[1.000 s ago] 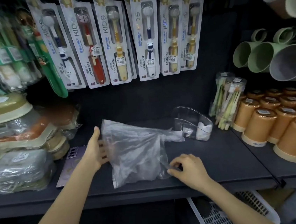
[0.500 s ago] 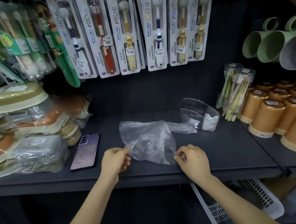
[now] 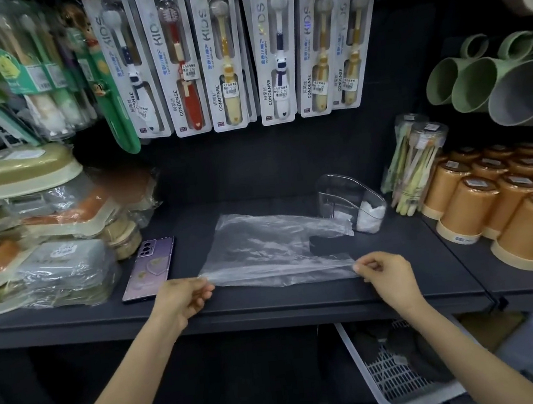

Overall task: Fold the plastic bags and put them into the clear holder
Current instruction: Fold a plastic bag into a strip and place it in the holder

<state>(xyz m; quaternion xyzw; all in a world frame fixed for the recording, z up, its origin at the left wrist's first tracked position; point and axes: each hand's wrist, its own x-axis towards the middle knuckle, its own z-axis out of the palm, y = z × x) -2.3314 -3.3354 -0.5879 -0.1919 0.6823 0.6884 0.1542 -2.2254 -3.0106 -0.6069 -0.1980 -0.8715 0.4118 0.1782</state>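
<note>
My worry is slip: this plastic bag [image 3: 273, 250] is thin and slick, and if either pinch lets go as I carry the near edge over, the fold will land crooked. The handle strip trailing toward two o'clock ends just beside the clear holder [image 3: 349, 193] (something white sits in its near compartment, likely folded bags), so a careless tug could snag it or nudge the holder. A sideways sweep toward nine o'clock could also knock the phone [image 3: 153, 266] lying near the bag.

The bag lies spread on the dark shelf [image 3: 414, 272], stretching away from me toward twelve o'clock. My left hand [image 3: 183, 297] pinches its near-left corner, thumb and fingertips [image 3: 207, 287] closed on the film. My right hand [image 3: 386, 271] pinches the near-right corner the same way, its other fingers curled. The near edge runs taut between the two pinches. The holder stands at about twelve o'clock from my right hand, apart from my fingers.
</note>
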